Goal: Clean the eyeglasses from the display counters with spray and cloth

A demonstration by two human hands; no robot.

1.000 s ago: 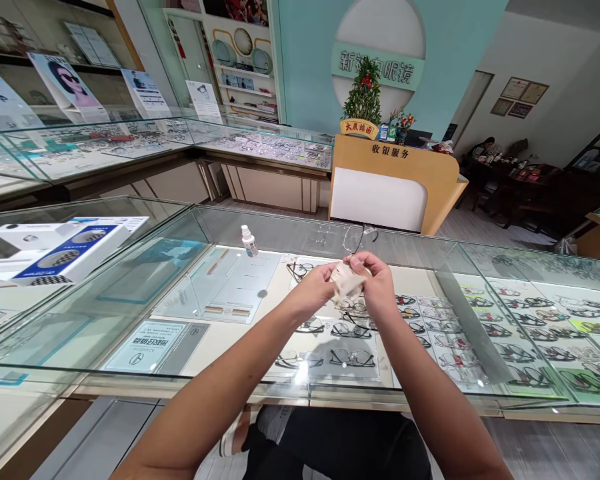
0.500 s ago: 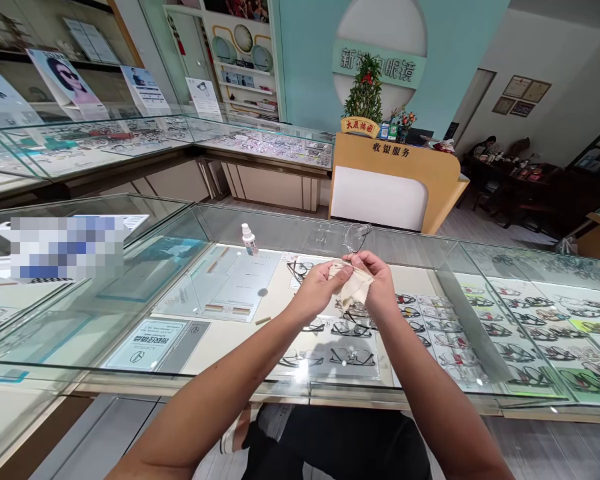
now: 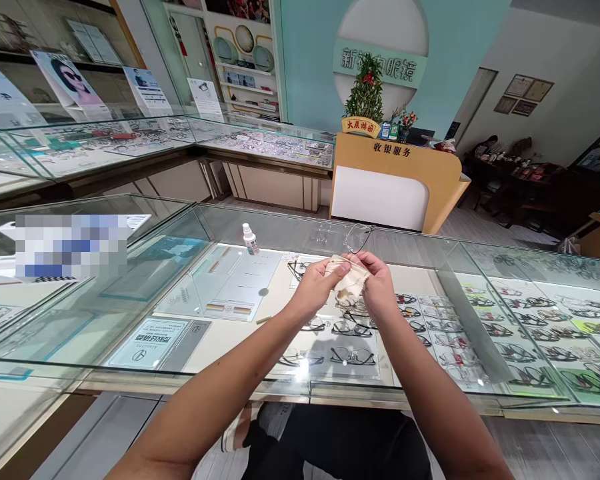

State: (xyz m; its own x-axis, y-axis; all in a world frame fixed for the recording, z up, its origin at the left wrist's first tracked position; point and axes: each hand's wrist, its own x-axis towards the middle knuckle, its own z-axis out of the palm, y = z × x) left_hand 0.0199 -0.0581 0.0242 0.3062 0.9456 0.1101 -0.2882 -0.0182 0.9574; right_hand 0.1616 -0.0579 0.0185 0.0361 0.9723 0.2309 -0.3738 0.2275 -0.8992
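A cream cloth [image 3: 351, 283] is bunched between my two hands above the glass display case. My left hand [image 3: 320, 285] is closed on it, thumb on top. Closed too, my right hand [image 3: 379, 283] grips a pair of glasses [image 3: 359, 238] at the cloth's right side; one lens and part of the thin frame stick out beyond my fingers. The cloth and my fingers hide the rest of the glasses. A small white bottle [image 3: 250, 240] stands upright on the glass top, left of my hands.
Rows of spectacles [image 3: 353, 356] lie inside the glass case [image 3: 310, 387]. A blurred white and blue item [image 3: 70, 247] is at the left. Beyond the case stands a wooden counter [image 3: 395, 160] with a plant; a person sits at the far right.
The cloth and my left fingers have shifted slightly to the left and up, and the cloth is folded differently. The glasses have barely moved.
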